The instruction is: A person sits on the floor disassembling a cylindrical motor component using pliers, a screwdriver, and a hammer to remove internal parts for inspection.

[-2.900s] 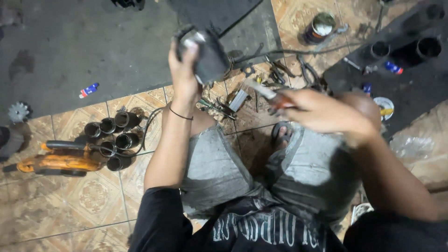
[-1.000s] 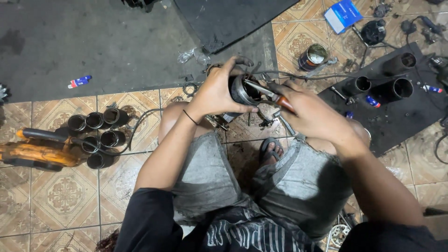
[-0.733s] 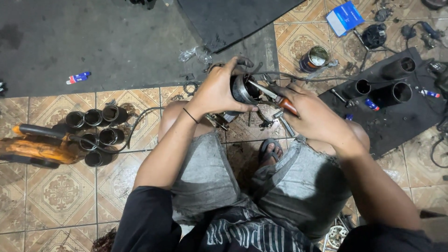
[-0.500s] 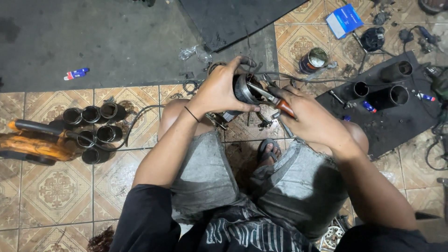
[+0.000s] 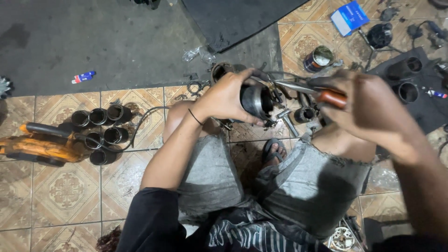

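Left hand (image 5: 228, 95): fingers wrapped around a short metal cylinder (image 5: 255, 100), held above the knees, open end facing right.
Right hand (image 5: 368, 105): fingers closed on the red-brown handle of long-nose pliers (image 5: 303, 88); the tips reach the cylinder's mouth.
Cylinder handling: judged rigid, fairly heavy for its size, probably greasy and slippery; best gripped around the outer wall, as now.
Pliers handling: stiff, light; hold by the handle.
Floor (image 5: 60, 186): patterned tiles; 6 dark tubes (image 5: 100, 133) clustered beside an orange power tool (image 5: 37, 147), well apart from both hands.
Nearby: open tin (image 5: 318, 58), blue box (image 5: 350, 17).
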